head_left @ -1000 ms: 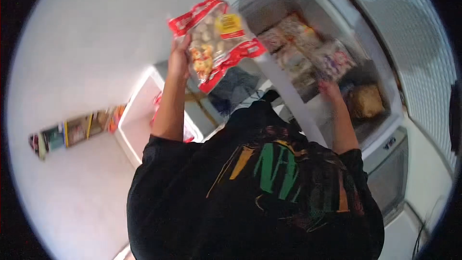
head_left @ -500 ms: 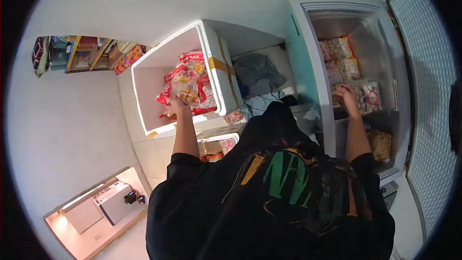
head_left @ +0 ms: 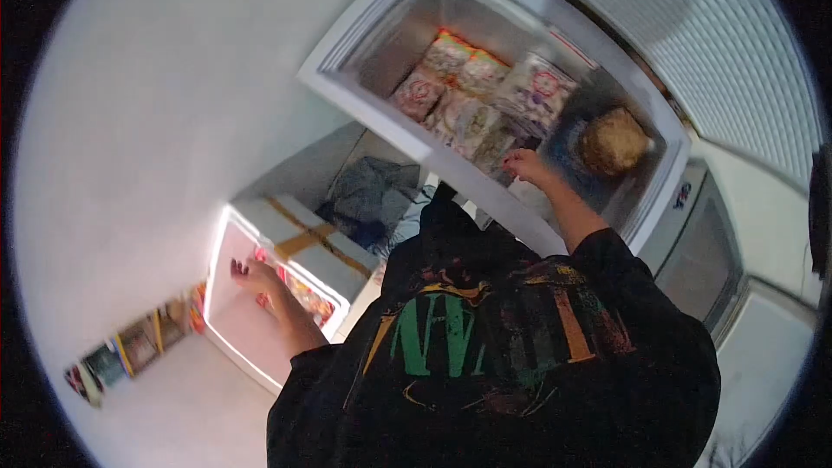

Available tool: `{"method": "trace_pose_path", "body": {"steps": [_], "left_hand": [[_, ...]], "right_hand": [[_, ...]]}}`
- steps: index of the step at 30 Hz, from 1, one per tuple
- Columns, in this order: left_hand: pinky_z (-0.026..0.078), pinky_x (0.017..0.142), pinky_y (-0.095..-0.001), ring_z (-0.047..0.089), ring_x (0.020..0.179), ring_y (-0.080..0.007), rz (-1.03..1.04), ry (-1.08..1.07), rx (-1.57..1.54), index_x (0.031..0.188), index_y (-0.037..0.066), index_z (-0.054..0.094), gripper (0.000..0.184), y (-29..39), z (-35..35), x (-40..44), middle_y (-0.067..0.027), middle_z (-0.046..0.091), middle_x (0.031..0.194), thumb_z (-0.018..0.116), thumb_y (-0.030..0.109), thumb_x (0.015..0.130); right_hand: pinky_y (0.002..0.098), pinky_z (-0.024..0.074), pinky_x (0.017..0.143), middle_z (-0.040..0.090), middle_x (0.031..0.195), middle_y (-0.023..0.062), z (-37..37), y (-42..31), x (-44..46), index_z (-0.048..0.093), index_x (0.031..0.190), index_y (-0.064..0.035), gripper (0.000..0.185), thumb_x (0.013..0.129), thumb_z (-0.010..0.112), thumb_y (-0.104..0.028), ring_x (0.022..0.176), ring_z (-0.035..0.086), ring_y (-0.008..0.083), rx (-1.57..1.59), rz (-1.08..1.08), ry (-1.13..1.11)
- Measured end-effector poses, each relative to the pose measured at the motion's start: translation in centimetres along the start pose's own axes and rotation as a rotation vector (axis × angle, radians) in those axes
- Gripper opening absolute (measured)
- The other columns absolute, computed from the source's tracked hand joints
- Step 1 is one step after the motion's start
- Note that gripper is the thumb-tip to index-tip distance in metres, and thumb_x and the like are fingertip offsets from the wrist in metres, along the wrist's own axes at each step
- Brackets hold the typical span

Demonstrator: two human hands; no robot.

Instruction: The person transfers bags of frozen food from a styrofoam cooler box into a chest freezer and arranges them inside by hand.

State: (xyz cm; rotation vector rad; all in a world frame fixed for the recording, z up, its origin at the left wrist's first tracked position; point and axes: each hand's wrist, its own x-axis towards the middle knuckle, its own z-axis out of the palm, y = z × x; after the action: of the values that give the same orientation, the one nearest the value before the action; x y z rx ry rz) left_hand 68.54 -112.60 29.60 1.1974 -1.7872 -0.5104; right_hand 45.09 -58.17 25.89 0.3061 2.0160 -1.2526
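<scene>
My left hand (head_left: 253,276) is raised over the white foam box (head_left: 341,310), its fingers apart and nothing in them. Red and clear packets (head_left: 310,299) show inside that box, partly hidden by its wall and my forearm. My right hand (head_left: 525,165) is over the open chest freezer (head_left: 416,143), near its front wall, with loosely bent fingers apart and holding nothing. Beside it lie flat clear packs (head_left: 468,121) and a white pack with a red print (head_left: 539,91). A brown bag (head_left: 614,140) sits in the freezer's right part.
Dark grey cloth (head_left: 373,195) lies between the foam box and the freezer. The ribbed freezer lid (head_left: 693,52) stands raised behind. A shelf with items (head_left: 139,344) is at the far left. A grey appliance (head_left: 702,251) stands right of the freezer.
The red and clear bag left my left hand into the foam box, and that hand has lifted off the packets. The view has swung toward the freezer, with my right hand still over it.
</scene>
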Motion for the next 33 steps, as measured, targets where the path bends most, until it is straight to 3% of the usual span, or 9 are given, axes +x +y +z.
{"method": "trace_pose_path", "body": {"steps": [9,10,14,18,20,23,27,30,33], "left_hand": [[0.044,0.066,-0.025,0.052,0.069,-0.0122,0.742,-1.237,-0.831,0.091,0.006,0.056,0.018,35.2,23.0,-17.6,-0.0025,0.055,0.078,0.048,-0.001,0.076],[0.044,0.065,-0.0244,0.053,0.069,-0.0139,1.023,-1.296,-0.567,0.092,0.009,0.058,0.017,36.5,24.8,-20.4,-0.003,0.057,0.08,0.051,0.003,0.077],[0.043,0.076,-0.0317,0.055,0.087,-0.0222,1.097,-1.964,0.052,0.103,0.007,0.053,0.024,37.3,30.7,-32.2,-0.0109,0.058,0.097,0.053,0.015,0.08],[0.037,0.089,-0.0412,0.045,0.109,-0.0332,1.482,-1.788,0.148,0.126,0.002,0.03,0.066,30.6,37.0,-41.7,-0.0227,0.044,0.119,0.056,0.038,0.078],[0.033,0.093,-0.044,0.035,0.116,-0.0394,1.005,-1.824,0.142,0.132,-0.003,0.009,0.102,30.7,36.9,-44.1,-0.0286,0.031,0.127,0.058,0.059,0.067],[0.016,0.103,-0.0361,0.028,0.122,-0.0328,0.788,-1.786,0.24,0.131,-0.004,0.014,0.111,30.2,39.4,-46.6,-0.0233,0.024,0.132,0.065,0.062,0.058],[0.025,0.1,-0.0348,0.034,0.118,-0.0319,0.958,-1.949,0.454,0.13,-0.006,0.011,0.108,30.7,43.9,-47.6,-0.0237,0.024,0.132,0.072,0.048,0.06],[0.035,0.093,-0.0346,0.039,0.114,-0.0302,0.348,-2.486,0.34,0.124,-0.01,0.024,0.092,32.7,42.6,-45.8,-0.0218,0.03,0.129,0.074,0.038,0.063],[0.042,0.087,-0.0355,0.042,0.112,-0.027,0.595,-1.937,0.078,0.121,-0.003,0.031,0.079,30.3,43.0,-47.3,-0.0175,0.039,0.122,0.073,0.035,0.065]], "right_hand": [[0.0338,0.0435,0.064,0.06,0.091,0.005,-4.1,4.8,-0.4,0.056,0.097,-0.0074,0.022,0.076,0.057,-0.015,0.077,0.056,0.0138,0.554,0.218,0.376],[0.0342,0.0452,0.066,0.06,0.09,0.0085,-4.0,5.1,0.1,0.057,0.096,-0.004,0.025,0.074,0.058,-0.017,0.077,0.057,0.0182,0.515,0.249,0.429],[0.0358,0.0455,0.074,0.058,0.096,0.0158,-5.0,9.5,4.8,0.052,0.104,0.0004,0.04,0.073,0.059,-0.025,0.083,0.057,0.0261,0.319,0.152,0.519],[0.0361,0.0449,0.078,0.05,0.111,0.0195,-6.4,9.2,7.0,0.039,0.12,0.0006,0.059,0.075,0.058,-0.031,0.094,0.054,0.0289,0.371,0.265,0.589],[0.036,0.0418,0.082,0.049,0.113,0.0171,-7.2,9.8,9.8,0.027,0.126,0.0,0.071,0.073,0.061,-0.033,0.1,0.052,0.0279,0.336,0.363,0.65],[0.037,0.0413,0.083,0.044,0.119,0.0193,-8.1,9.1,12.7,0.023,0.127,0.0024,0.08,0.07,0.063,-0.038,0.103,0.051,0.0283,0.281,0.375,0.751],[0.0369,0.0425,0.082,0.049,0.113,0.0207,-6.7,12.6,19.7,0.027,0.124,0.0041,0.082,0.067,0.065,-0.041,0.098,0.054,0.0285,0.101,0.323,0.903],[0.0367,0.0436,0.08,0.054,0.105,0.0216,-7.4,10.8,17.6,0.03,0.122,0.0048,0.08,0.067,0.065,-0.042,0.095,0.055,0.0312,0.258,0.379,0.607],[0.0375,0.043,0.081,0.055,0.102,0.0228,-7.9,9.6,17.0,0.037,0.116,0.006,0.076,0.067,0.063,-0.045,0.095,0.053,0.0347,0.169,0.398,0.716]]}}
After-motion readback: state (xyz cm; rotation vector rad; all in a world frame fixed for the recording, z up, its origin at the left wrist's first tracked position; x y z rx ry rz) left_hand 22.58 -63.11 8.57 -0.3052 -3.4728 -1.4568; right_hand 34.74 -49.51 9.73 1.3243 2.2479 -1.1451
